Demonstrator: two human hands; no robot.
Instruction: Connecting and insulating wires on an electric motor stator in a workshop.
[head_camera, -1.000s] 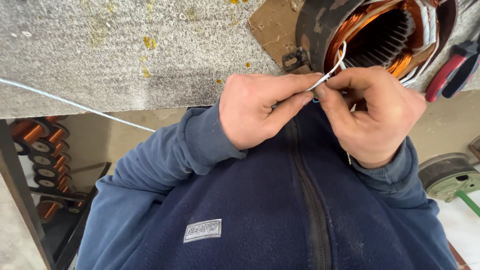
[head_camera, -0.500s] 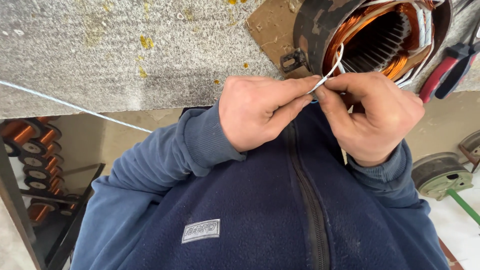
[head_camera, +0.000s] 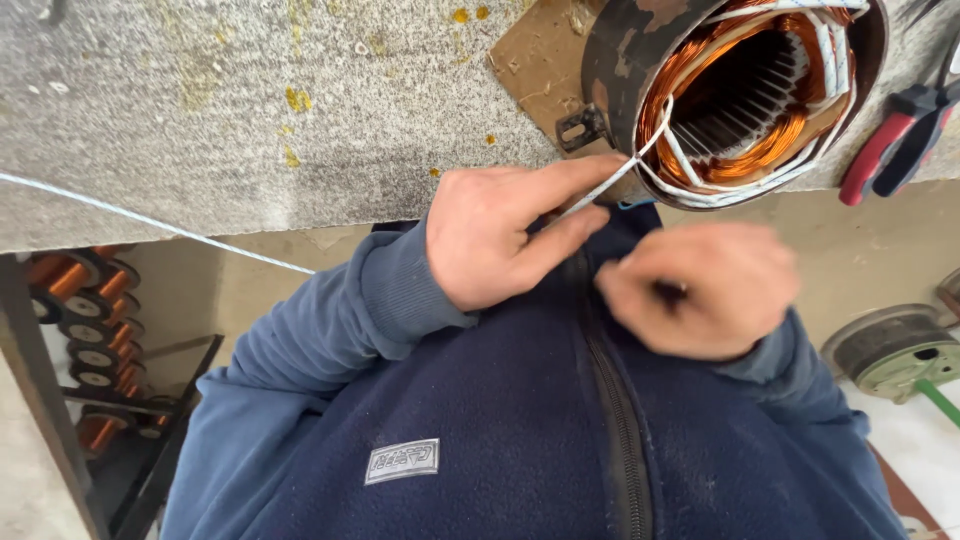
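View from my head, looking down over my blue fleece jacket (head_camera: 480, 430) to the edge of the grey tabletop (head_camera: 250, 120). My left hand (head_camera: 495, 240) is in a narrow grip: thumb and forefinger pinch a white cord (head_camera: 600, 192) that runs up and to the right, taut, to the near rim of the motor stator (head_camera: 740, 95). The stator lies on its side at the tabletop's near edge, its open end facing me, on a piece of brown board (head_camera: 540, 70). Inside its dark, rusty shell are copper windings (head_camera: 700, 60), laced around with the same white cord. My right hand (head_camera: 705, 290) is blurred, lower and to the right of the left hand, just in front of my chest and apart from the stator; its fingers are curled in, and I cannot tell whether its grip encloses anything.

A thin pale wire (head_camera: 150, 222) crosses the tabletop's near edge from the far left toward my left sleeve. Red-handled pliers (head_camera: 890, 140) lie on the tabletop to the right of the stator. Below the tabletop on the left, a dark rack (head_camera: 60, 400) carries spools of copper wire (head_camera: 80, 330). On the floor at the right is a round grey-and-green motor part (head_camera: 900, 355).
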